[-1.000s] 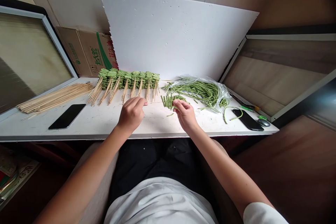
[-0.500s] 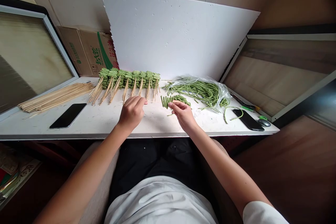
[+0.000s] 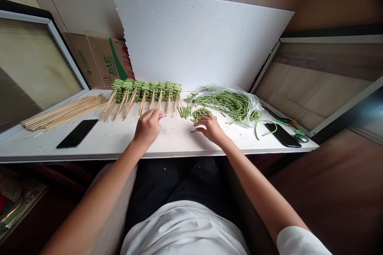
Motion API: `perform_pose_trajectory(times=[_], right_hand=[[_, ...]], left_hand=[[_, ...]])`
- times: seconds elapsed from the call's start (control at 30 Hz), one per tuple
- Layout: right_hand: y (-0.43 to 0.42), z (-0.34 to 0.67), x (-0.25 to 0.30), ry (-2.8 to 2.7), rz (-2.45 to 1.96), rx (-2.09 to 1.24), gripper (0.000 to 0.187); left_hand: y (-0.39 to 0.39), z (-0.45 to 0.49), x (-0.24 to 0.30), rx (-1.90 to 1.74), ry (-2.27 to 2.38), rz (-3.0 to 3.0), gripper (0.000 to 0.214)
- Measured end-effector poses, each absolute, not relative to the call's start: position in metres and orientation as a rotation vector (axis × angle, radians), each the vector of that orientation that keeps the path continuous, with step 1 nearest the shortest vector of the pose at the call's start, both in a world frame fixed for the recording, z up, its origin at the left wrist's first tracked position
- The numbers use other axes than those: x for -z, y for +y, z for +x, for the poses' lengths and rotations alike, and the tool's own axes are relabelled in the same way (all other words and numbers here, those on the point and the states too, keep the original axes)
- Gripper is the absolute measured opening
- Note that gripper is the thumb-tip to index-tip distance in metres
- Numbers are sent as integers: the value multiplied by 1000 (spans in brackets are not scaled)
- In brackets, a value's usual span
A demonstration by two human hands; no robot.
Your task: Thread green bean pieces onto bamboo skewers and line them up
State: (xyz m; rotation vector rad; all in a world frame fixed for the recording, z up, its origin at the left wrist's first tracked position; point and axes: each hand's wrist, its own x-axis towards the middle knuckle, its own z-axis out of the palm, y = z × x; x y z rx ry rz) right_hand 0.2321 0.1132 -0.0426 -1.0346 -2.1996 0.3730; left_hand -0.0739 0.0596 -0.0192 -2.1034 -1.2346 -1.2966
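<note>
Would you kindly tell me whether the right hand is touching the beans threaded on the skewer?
Apart: the head view shows white tabletop between the right hand and the threaded beans.

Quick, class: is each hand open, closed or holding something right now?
Left hand: closed, holding a skewer threaded with green bean pieces.
Right hand: open, holding nothing visible, beside the loose cut pieces.

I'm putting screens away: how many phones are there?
2. One phone lies left of the left hand, beside the loose skewers; the other phone is at far right, a long bean over its corner. Any under the bag would be hidden.
</note>
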Motion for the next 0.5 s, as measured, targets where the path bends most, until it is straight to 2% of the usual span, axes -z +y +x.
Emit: perform_pose_trajectory(times=[0.1, 0.23, 0.4, 0.5], right_hand=[[116, 234, 54, -2378, -1135, -107, 11], [113, 228, 59, -2443, -1186, 37, 20], [109, 226, 59, -2440, -1205, 55, 25], [112, 226, 57, -2322, -1171, -82, 21]], left_hand=[[61, -73, 21, 1293, -1239, -2102, 34], [60, -73, 19, 1299, -1214, -2126, 31], [58, -73, 18, 1295, -1218, -2138, 34], [58, -73, 17, 1312, -1212, -2138, 32]])
